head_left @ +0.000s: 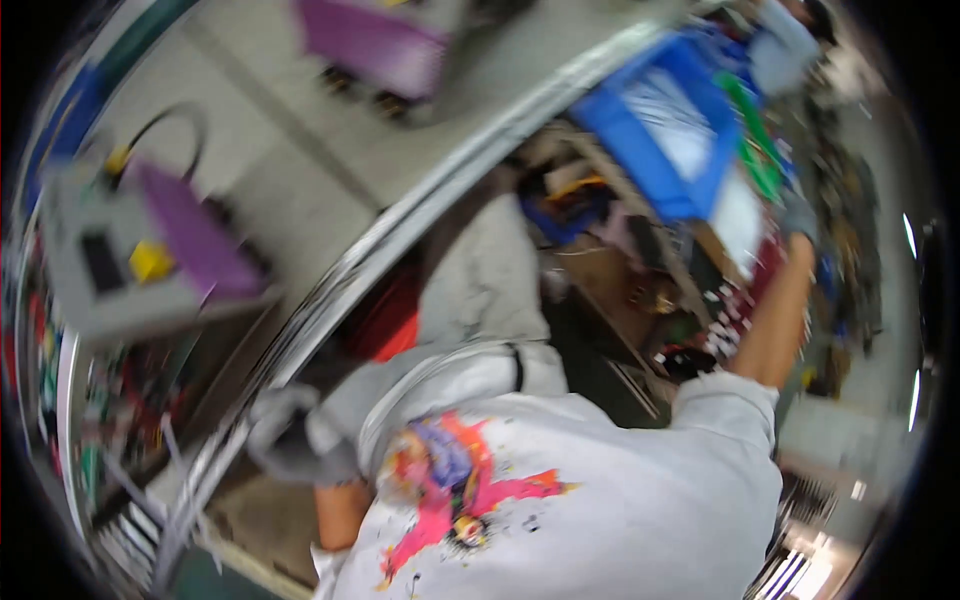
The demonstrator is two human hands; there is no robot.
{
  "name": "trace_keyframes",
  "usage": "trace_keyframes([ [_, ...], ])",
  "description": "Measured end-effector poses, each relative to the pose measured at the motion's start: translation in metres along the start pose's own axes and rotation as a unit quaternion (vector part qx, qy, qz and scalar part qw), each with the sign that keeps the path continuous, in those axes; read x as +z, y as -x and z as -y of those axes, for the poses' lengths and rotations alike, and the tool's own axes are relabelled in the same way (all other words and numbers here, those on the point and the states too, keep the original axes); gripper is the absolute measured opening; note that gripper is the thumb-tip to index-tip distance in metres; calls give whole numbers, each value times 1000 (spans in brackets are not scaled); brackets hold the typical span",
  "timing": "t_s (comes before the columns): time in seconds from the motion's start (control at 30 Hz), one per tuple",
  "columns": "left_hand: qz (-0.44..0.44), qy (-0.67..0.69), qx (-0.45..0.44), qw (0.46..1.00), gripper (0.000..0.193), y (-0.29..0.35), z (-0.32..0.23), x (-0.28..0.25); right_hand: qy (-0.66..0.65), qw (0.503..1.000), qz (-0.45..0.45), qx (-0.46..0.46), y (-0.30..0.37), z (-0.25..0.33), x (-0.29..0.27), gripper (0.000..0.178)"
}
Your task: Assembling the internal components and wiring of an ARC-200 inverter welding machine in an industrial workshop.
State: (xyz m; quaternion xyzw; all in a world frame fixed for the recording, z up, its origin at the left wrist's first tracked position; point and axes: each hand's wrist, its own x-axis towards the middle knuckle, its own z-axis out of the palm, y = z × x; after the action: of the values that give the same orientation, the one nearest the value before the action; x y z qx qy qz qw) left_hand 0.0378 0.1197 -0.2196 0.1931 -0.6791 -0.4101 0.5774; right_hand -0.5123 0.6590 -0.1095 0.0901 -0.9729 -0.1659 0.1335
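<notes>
My left hand (300,435), in a grey glove, hangs close to the bench's metal edge (345,265), beside my light trousers. Its fingers are smeared by motion, and nothing can be made out in them. Out to the right stretches my other arm, its gloved right hand (797,215) close to a green object (755,150) and a dark red bundle with white tips (740,305). Whether it touches or grips either one is too blurred to tell. A blue bin (620,120) with clear, shiny plastic inside stands just left of that hand.
On the bench (300,60) stand a grey box with a purple panel (195,235) and another purple-sided unit (375,45). Below the blue bin, an open drawer or box (600,265) holds mixed parts. Another person's sleeve (785,50) shows at the far right.
</notes>
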Motion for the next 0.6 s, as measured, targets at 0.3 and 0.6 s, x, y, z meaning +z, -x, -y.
trace_keyframes([
  [0.3, 52, -2, -83, 995, 23, -12, 2, -3, -386, 895, -205, 90, 81, 151, -129, 22],
  [0.6, 219, 61, -95, 969, 38, -77, -38, 60, -739, 510, 201, -390, 249, 466, -193, 12],
])
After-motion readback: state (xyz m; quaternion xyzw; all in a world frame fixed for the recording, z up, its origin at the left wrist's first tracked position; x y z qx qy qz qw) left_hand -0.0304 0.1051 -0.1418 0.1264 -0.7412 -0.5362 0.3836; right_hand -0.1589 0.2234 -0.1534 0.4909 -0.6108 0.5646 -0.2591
